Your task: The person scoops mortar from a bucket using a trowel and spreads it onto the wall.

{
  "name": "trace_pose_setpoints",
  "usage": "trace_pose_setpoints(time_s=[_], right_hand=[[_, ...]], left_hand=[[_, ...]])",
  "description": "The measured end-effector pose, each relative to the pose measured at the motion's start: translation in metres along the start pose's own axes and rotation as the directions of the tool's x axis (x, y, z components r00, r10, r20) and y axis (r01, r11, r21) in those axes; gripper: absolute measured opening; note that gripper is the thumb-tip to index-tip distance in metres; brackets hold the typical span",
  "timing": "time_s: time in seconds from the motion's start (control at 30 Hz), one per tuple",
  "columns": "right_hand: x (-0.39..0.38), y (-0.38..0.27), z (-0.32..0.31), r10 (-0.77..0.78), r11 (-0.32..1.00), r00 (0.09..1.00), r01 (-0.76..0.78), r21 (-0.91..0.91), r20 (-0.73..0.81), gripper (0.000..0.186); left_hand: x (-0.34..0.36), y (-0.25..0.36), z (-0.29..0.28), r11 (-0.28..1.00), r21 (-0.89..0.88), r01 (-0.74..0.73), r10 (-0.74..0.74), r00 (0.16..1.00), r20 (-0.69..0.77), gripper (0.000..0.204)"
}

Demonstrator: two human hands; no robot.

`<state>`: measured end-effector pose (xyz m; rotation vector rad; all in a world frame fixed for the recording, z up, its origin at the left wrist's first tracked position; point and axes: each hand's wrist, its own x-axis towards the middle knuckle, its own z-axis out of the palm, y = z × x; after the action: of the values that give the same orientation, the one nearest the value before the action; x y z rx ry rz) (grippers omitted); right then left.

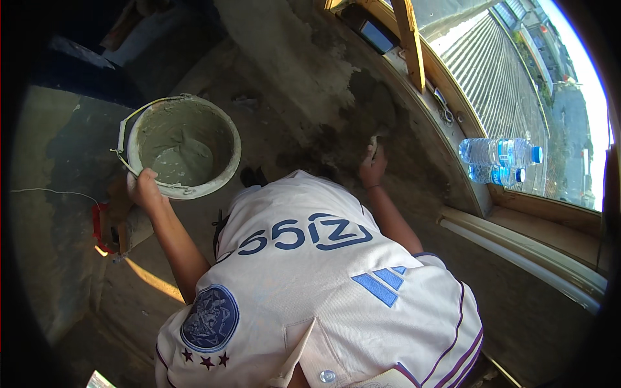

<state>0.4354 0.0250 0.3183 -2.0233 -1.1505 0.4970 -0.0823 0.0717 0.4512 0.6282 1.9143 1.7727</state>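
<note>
My left hand (145,187) grips the lower-left rim and wire handle of a pale bucket (226,149), which is tilted and partly filled with wet grey-green mortar (181,161). My right hand (372,165) is lowered at my right side, fingers closed around a small, mortar-smeared tool handle (373,143). The tool's far end, perhaps a blade, is hard to make out against a dark damp patch on the concrete (297,84).
Two water bottles (498,151) rest on the window ledge (478,194) at right, near a wooden batten (409,45). Below lies a long pale bar (524,258). A red tool (103,226) with a thin wire is at left. Rooftops show outside.
</note>
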Motion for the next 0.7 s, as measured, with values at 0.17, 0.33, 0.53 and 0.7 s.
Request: trace_pose_setpoints(time_s=[0.17, 0.33, 0.53, 0.7], right_hand=[[0.016, 0.013, 0.024, -0.044, 0.984, 0.997, 0.054, -0.17, 0.06, 0.038], [0.036, 0.027, 0.038, 0.117, 0.892, 0.97, -0.008, -0.452, 0.213, 0.044], [0.031, -0.006, 0.017, -0.005, 0.923, 0.981, 0.079, -0.377, 0.194, 0.051], [0.034, 0.014, 0.026, 0.344, 0.767, 0.905, -0.117, -0.631, 0.249, 0.048]], left_hand=[[-0.007, 0.011, 0.007, 0.998, 0.064, -0.007, 0.008, 1.0, -0.012, 0.047], [-0.005, 0.009, 0.005, 0.997, 0.082, 0.005, -0.003, 1.0, -0.021, 0.045], [-0.007, 0.003, 0.002, 1.0, -0.01, 0.028, -0.028, 0.999, -0.042, 0.045], [-0.004, 0.001, 0.001, 0.999, 0.044, 0.022, -0.021, 0.999, -0.027, 0.044]])
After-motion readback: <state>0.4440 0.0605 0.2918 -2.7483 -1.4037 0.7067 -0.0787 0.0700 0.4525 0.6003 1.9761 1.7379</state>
